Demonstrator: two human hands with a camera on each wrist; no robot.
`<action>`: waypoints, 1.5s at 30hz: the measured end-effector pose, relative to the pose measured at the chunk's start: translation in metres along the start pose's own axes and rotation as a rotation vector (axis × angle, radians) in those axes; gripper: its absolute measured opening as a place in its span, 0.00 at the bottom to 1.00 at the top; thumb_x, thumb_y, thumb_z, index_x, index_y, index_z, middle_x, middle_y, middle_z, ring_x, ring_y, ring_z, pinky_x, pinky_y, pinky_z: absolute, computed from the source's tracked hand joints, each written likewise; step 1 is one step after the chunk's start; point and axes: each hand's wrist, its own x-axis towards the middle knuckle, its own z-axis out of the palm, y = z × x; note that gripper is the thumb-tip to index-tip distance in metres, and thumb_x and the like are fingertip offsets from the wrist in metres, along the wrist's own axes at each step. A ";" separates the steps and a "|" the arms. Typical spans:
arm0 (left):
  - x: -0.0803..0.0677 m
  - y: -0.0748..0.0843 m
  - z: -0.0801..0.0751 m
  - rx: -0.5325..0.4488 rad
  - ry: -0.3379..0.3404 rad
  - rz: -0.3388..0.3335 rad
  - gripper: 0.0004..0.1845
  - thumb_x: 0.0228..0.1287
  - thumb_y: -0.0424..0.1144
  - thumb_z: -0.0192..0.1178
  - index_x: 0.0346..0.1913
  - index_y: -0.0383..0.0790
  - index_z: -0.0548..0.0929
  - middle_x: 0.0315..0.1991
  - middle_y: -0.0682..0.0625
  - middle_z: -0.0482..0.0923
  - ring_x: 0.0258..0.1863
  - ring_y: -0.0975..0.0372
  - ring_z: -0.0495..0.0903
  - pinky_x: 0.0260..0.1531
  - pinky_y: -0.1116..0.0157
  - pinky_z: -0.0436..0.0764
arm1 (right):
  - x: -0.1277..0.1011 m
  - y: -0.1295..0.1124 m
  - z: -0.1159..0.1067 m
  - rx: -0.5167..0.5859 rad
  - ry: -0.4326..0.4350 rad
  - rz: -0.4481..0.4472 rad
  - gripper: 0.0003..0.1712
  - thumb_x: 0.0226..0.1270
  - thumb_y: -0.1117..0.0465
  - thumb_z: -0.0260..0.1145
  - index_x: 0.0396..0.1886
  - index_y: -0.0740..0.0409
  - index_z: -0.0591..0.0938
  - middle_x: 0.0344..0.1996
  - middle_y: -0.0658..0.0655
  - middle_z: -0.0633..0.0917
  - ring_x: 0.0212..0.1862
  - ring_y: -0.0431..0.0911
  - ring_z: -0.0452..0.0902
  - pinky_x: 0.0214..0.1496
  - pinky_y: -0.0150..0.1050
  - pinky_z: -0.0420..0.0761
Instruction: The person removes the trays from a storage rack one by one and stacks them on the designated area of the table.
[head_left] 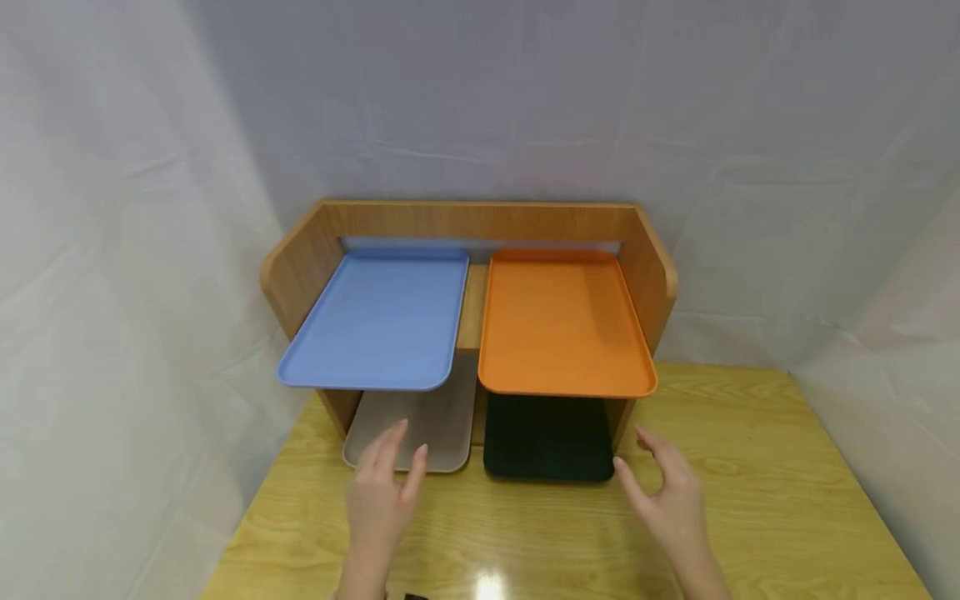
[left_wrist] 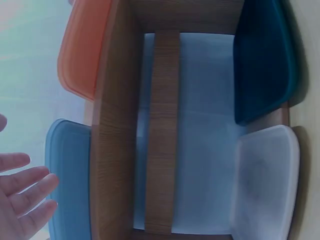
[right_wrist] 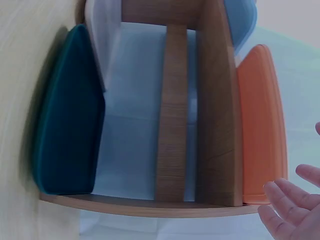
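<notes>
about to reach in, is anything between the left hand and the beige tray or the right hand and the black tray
Nothing visible. The left hand hovers open before the beige tray, the right hand beside the black tray.

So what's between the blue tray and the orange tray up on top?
In the head view, only a bare strip of the wooden shelf lies between the blue tray and the orange tray.

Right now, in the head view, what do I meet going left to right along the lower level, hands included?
Beige tray with left hand in front → black tray → right hand.
</notes>
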 end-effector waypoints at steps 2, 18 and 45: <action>0.003 0.001 -0.001 -0.020 0.017 -0.001 0.25 0.62 0.50 0.48 0.42 0.27 0.77 0.37 0.37 0.77 0.35 0.47 0.77 0.33 0.54 0.76 | 0.003 -0.001 -0.001 0.011 0.012 -0.005 0.25 0.40 0.69 0.69 0.44 0.69 0.77 0.33 0.63 0.80 0.35 0.53 0.74 0.45 0.21 0.65; 0.042 -0.010 -0.014 -0.090 0.195 -0.013 0.25 0.62 0.50 0.50 0.41 0.25 0.78 0.38 0.36 0.77 0.38 0.47 0.76 0.39 0.59 0.71 | 0.016 -0.005 -0.001 0.095 0.040 0.053 0.28 0.40 0.73 0.69 0.47 0.68 0.75 0.37 0.62 0.80 0.37 0.45 0.76 0.42 0.20 0.69; 0.106 -0.086 -0.030 -0.015 0.287 -0.244 0.15 0.54 0.34 0.57 0.42 0.25 0.76 0.37 0.36 0.77 0.37 0.48 0.75 0.32 0.52 0.74 | 0.031 0.006 0.008 0.283 -0.044 0.354 0.31 0.53 0.74 0.62 0.59 0.64 0.66 0.38 0.65 0.79 0.36 0.30 0.73 0.37 0.20 0.71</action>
